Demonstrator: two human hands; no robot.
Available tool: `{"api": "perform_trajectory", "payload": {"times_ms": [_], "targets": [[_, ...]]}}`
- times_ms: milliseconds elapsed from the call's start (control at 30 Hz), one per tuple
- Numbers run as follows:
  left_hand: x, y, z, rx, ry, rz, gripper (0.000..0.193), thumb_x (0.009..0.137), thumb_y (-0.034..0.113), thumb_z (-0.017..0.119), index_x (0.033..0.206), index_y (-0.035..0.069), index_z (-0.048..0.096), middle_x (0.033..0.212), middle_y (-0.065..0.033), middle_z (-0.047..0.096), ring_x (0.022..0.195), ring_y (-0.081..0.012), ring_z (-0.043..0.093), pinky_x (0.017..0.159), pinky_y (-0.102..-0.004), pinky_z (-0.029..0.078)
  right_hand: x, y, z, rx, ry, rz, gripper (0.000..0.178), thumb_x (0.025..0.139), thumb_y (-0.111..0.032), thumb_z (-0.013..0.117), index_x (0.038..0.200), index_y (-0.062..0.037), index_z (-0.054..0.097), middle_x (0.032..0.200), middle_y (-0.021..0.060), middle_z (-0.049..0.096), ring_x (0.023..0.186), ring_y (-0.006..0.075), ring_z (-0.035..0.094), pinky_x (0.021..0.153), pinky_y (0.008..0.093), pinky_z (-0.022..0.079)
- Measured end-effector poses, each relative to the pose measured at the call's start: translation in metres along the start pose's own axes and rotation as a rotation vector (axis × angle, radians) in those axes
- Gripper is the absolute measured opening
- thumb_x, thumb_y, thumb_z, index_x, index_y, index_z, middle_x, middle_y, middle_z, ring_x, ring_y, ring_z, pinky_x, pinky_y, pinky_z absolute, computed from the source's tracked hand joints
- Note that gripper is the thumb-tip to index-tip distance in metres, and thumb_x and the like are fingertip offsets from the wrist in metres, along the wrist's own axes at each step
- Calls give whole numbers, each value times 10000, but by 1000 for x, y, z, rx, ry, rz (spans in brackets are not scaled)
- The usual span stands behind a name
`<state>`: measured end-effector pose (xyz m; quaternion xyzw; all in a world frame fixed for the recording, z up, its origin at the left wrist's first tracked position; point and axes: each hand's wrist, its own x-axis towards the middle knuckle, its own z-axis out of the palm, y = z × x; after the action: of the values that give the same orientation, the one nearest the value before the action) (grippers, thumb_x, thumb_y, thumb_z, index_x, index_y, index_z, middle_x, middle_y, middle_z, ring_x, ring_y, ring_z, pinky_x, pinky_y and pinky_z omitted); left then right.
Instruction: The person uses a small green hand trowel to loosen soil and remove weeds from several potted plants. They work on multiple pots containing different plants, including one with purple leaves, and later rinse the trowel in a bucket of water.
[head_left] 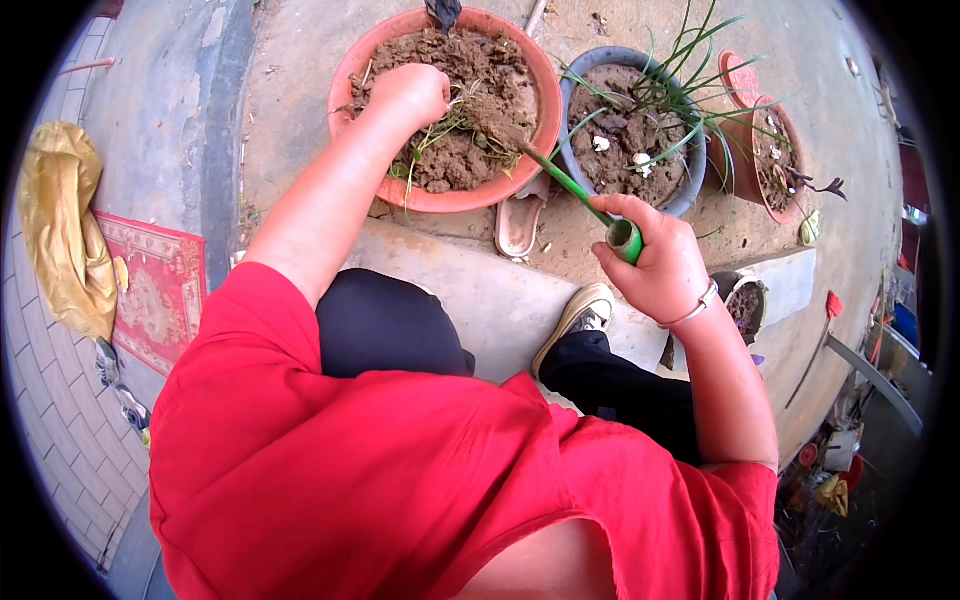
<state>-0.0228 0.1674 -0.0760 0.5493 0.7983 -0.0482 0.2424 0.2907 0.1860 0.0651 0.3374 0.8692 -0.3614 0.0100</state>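
Note:
A wide orange plant pot (548,75) full of clumpy brown soil stands in front of me. Over its middle, my left hand (412,95) is closed in a fist, and whatever its fingers hold is hidden. Limp green stems (450,127) lie on the soil right beside and below that fist. My right hand (655,258) grips the green handle of a hand trowel (570,182). The trowel slants up and left over the orange rim, and its soil-caked blade rests at the soil near the stems.
Right of the orange pot stands a grey-blue pot (568,125) with a long-leaved green plant (690,95). Farther right, a terracotta pot (735,165) leans over. A pink slipper (518,228) lies below the pots. A red patterned mat (150,285) and yellow sack (65,230) lie at left.

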Motion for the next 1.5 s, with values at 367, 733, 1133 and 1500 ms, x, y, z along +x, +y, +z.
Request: {"api": "perform_trajectory", "payload": {"times_ms": [367,733,1133,1500], "targets": [[1,1,22,60,59,89,405,808,113,578,1167,266,687,1141,-67,669,1084,-254,619,937,-390,501,56,1,38,44,-4,103,369,749,-116,721,1110,-69,657,835,154,669,775,286,670,747,360,525],[5,0,20,26,-63,57,379,820,227,667,1194,160,663,1221,-62,619,1148,-283,550,998,-395,453,28,5,-30,35,64,38,335,741,-95,700,1071,-53,665,773,166,655,715,312,652,692,367,520],[2,12,14,89,-78,134,444,766,318,743,1166,138,672,1235,-87,588,1168,-279,542,999,-389,443,75,36,36,-527,-6,-41,488,751,-164,679,1224,-130,566,822,166,666,746,343,656,668,455,523],[8,0,16,-4,-143,135,482,771,303,725,1203,107,647,1244,-129,601,1144,-298,572,993,-380,451,6,13,8,-415,-36,-151,492,708,-73,667,1190,-143,603,798,117,664,724,316,653,636,425,523]]}}
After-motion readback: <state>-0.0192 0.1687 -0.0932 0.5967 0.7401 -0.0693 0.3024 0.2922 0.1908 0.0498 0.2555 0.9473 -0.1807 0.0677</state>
